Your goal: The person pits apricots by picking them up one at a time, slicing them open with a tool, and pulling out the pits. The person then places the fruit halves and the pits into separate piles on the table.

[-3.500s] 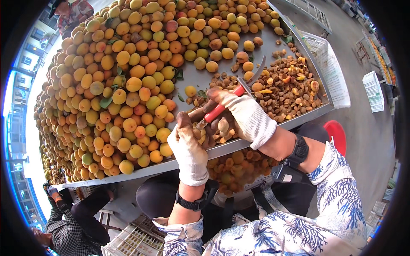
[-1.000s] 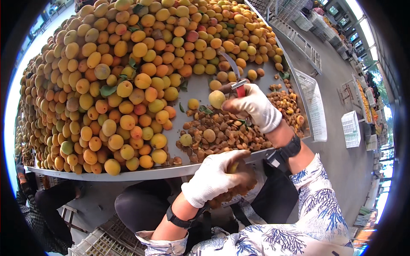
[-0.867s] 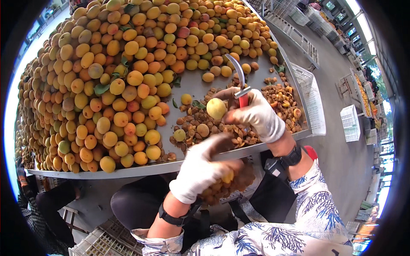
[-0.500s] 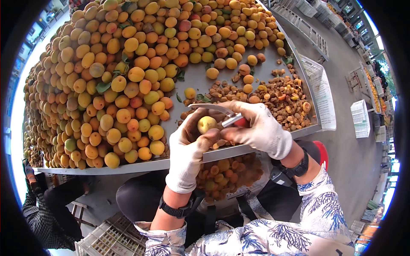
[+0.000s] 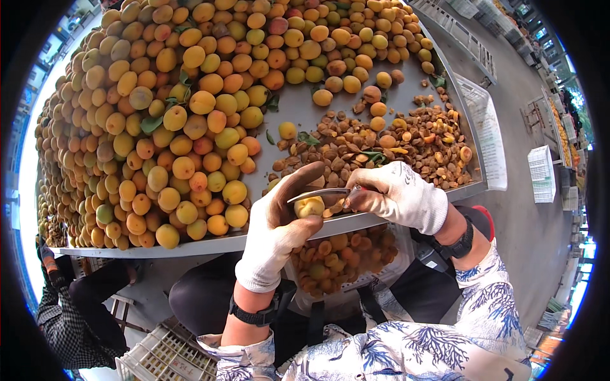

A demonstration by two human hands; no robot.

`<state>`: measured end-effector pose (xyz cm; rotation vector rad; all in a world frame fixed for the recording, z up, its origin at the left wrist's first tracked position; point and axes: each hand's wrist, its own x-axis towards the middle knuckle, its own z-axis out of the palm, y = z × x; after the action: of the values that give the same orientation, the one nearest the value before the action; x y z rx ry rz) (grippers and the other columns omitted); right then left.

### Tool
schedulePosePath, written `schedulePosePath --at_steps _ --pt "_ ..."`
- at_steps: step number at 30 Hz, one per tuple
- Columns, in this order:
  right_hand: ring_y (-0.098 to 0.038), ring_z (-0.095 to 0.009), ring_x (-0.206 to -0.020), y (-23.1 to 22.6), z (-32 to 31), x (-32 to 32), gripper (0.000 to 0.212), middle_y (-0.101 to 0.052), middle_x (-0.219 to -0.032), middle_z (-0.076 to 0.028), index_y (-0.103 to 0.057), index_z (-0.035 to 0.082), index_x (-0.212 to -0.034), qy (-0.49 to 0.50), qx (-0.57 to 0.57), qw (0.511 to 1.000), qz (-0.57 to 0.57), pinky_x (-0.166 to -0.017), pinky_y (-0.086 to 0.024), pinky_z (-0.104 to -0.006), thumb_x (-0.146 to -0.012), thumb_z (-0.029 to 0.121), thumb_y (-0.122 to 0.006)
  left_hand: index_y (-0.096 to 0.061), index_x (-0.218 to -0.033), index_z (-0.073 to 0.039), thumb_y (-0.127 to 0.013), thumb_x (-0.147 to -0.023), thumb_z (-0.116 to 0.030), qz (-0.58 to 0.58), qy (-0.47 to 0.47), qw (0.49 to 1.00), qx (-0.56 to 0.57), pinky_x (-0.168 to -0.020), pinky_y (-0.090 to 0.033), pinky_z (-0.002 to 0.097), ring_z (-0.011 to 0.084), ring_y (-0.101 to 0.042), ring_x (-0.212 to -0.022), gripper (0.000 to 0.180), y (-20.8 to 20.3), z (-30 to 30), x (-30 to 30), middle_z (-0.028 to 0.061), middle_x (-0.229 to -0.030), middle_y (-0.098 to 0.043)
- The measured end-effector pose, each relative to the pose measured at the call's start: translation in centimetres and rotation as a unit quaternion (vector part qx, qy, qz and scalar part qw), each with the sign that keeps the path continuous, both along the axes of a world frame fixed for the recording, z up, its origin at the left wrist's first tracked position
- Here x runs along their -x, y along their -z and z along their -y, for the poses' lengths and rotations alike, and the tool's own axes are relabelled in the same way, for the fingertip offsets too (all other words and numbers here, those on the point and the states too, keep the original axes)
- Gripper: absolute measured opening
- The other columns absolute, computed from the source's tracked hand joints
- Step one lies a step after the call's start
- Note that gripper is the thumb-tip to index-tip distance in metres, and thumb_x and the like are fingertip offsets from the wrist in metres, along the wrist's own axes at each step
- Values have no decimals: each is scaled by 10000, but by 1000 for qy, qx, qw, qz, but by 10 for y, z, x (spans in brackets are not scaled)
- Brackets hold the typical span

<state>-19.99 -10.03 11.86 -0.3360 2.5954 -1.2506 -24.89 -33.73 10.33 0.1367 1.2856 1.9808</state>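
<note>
Between the gloved thumb and fingers of my left hand (image 5: 270, 225) sits a yellow apricot (image 5: 310, 208). My right hand (image 5: 401, 197), also in a white work glove with stained fingertips, is closed around the handle of a curved knife (image 5: 314, 194). The blade lies across the top of the apricot, touching it or just above; I cannot tell if it has cut in. Behind both hands spreads a heap of brown apricot pits (image 5: 406, 136) on the metal table (image 5: 279, 108).
A big pile of whole apricots (image 5: 184, 133) covers the table's left and far side. Below the table edge, by my lap, a crate (image 5: 397, 263) holds halved apricots (image 5: 343, 254). White crates (image 5: 486, 130) stand at right. Another person's sleeve (image 5: 60, 317) shows lower left.
The knife blade has swung down from above the left fingers onto the apricot. My left fingers have spread more, and both hands have shifted slightly lower in view.
</note>
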Motion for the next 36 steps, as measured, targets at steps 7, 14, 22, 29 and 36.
schedulePosePath --at_steps 7,14,22,29,36 --pt "-672 -331 -712 -1 2 -5 346 -622 -705 -135 -607 87 -964 -11 -45 998 -29 -601 -484 -402 -979 432 -585 -499 -1390 55 -714 -759 -153 38 14 999 -17 -852 -513 230 144 -646 -987 698 -2 3 -2 147 -1156 -688" --pt "-665 -360 -713 -7 10 -6 421 -622 -724 -162 -603 53 -998 -31 -8 998 51 -609 -484 -392 -983 473 -570 -488 -1378 86 -711 -736 -199 19 -8 999 -36 -672 -504 223 145 -661 -803 736 1 9 -2 195 -1046 -717" --pt "-682 -374 -883 -4 37 -16 330 -679 -902 -220 -609 22 -1139 85 143 983 81 -725 -518 -414 -1004 319 -559 -470 -1410 53 -656 -853 -232 -89 -132 987 -31 -717 -539 259 123 -650 -845 653 8 -18 -2 143 -1108 -687" --pt "-636 -460 -920 29 90 -4 336 -664 -917 -262 -613 16 -1063 179 227 957 -9 -745 -501 -471 -979 340 -582 -424 -1440 63 -496 -1011 -321 -182 -254 950 -25 -1019 -455 341 223 -568 -1210 580 17 -25 -15 147 -1351 -579" --pt "-637 -412 -996 15 67 -8 443 -669 -1000 -259 -552 5 -1268 185 115 975 37 -792 -492 -436 -909 245 -650 -545 -1291 11 -536 -988 -233 -230 -204 947 92 -989 -419 353 246 -548 -1138 390 18 -34 0 137 -1251 -578"
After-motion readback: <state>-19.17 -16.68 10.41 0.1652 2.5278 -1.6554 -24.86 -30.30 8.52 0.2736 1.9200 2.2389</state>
